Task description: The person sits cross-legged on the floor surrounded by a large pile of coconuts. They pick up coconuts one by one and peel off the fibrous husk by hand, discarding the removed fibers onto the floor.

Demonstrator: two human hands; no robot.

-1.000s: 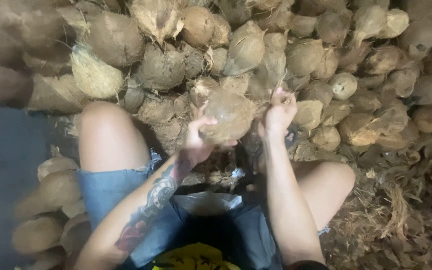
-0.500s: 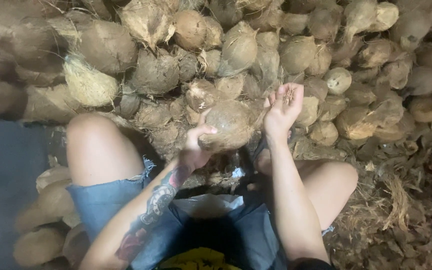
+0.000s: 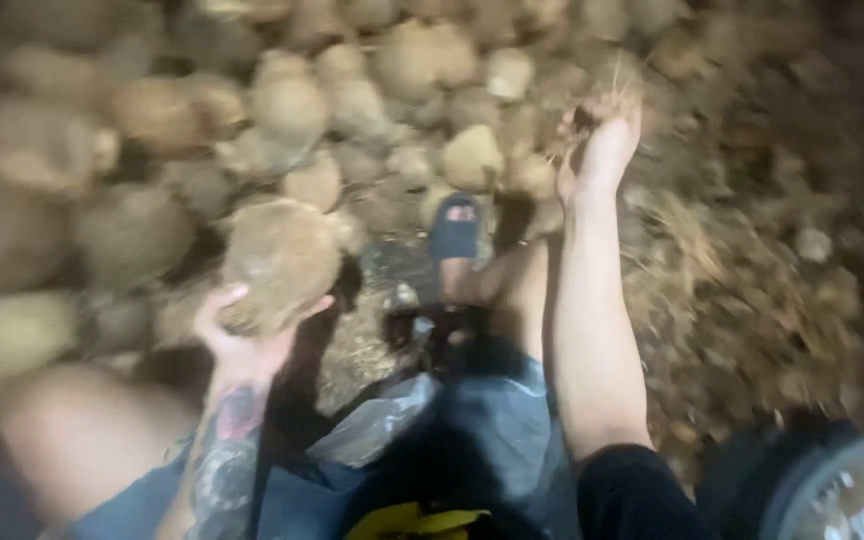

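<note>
Scene: a seated person in denim shorts works beside a heap of husked coconuts (image 3: 282, 100), seen from above; the frame is blurred by motion.
Left hand: the left hand (image 3: 247, 340), at lower left of centre on a tattooed forearm, cups a round, fibrous brown coconut (image 3: 280, 262) from beneath, its fingers (image 3: 214, 305) curled up around the near side of the shell.
Coconut: held clear of the heap, just left of the frame's middle, above the person's left knee.
Right hand: the right hand (image 3: 600, 150), raised toward the upper right of centre, has its fingers loosely closed on a tuft of husk fibre (image 3: 602, 98); strands stick up from the fist.
Foot: a blue sandal (image 3: 455, 228) shows at centre, between the two arms, on the littered ground.
Ground: loose husk scraps (image 3: 742, 290) cover the right side of the frame.
Lower right: the rim of a grey basin (image 3: 802, 480) is partly in view.
Lap: a clear plastic sheet (image 3: 382, 425) lies across the shorts.
</note>
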